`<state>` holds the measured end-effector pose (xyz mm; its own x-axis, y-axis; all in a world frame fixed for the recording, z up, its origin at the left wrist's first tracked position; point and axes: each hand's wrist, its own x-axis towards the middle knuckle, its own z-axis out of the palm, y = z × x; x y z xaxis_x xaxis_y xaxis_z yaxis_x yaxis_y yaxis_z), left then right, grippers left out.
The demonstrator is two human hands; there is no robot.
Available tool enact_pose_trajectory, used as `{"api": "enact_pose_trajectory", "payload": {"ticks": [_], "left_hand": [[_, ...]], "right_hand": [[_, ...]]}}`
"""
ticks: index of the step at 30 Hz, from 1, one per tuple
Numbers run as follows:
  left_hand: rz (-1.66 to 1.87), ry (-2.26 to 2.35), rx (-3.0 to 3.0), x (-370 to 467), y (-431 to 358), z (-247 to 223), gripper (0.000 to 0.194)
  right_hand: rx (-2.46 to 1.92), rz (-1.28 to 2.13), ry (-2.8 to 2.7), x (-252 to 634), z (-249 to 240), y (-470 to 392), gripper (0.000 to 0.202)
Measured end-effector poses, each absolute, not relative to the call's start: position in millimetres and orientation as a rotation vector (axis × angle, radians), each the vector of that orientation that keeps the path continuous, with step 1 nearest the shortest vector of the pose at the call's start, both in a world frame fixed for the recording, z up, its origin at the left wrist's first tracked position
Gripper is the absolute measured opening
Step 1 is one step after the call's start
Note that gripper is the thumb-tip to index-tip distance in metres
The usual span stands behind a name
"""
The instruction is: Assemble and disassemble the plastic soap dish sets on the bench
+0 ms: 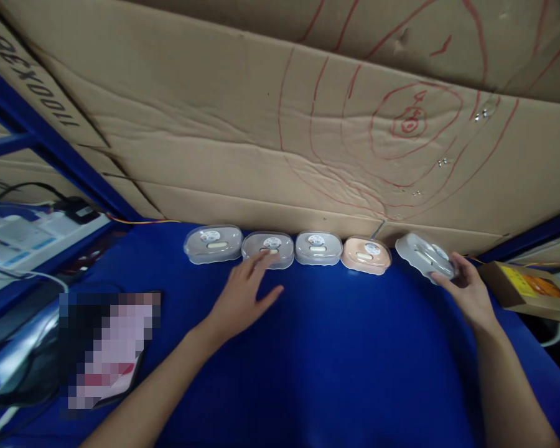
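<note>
Several oval plastic boxes with clear lids and round stickers stand in a row along the cardboard. At the row's left end is a grey box (213,245). Beside it, a second grey box (280,255) lies under the fingertips of my left hand (240,289); whether they touch its lid I cannot tell. That hand is open, thumb stretched out. Farther right are a third grey box (318,249) and a peach-coloured box (366,255). My right hand (471,289) grips another grey box (417,254) by its right end, tilted, with thumb in front and fingers behind.
A cardboard wall (214,124) with red hand-drawn rings backs the blue tabletop (345,361). On the left lie a blurred-out phone-like device (116,348), cables and a white power strip (42,239). An open cardboard box (518,305) with yellow-orange packaging stands at the right.
</note>
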<state>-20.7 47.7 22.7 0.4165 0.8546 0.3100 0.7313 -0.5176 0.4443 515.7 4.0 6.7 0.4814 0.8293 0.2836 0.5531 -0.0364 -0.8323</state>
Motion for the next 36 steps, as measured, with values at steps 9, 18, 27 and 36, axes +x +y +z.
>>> {"api": "enact_pose_trajectory", "payload": {"ticks": [9, 18, 27, 36], "left_hand": [[0.362, 2.271, 2.365, -69.8, 75.2, 23.0, 0.063], [0.124, 2.396, 2.334, -82.7, 52.6, 52.6, 0.044], [0.031, 2.076, 2.34, -86.1, 38.3, 56.6, 0.07], [0.228, 1.351, 2.472, -39.0, 11.2, 48.5, 0.085]], "right_hand": [[-1.797, 0.389, -1.231, 535.4, -24.4, 13.0, 0.096], [-1.916, 0.407, -1.344, 542.3, -38.3, 16.8, 0.119], [-2.02, 0.193, -1.468, 518.7, -8.3, 5.5, 0.113], [-1.522, 0.198, -2.011, 368.6, 15.8, -21.5, 0.086]]}}
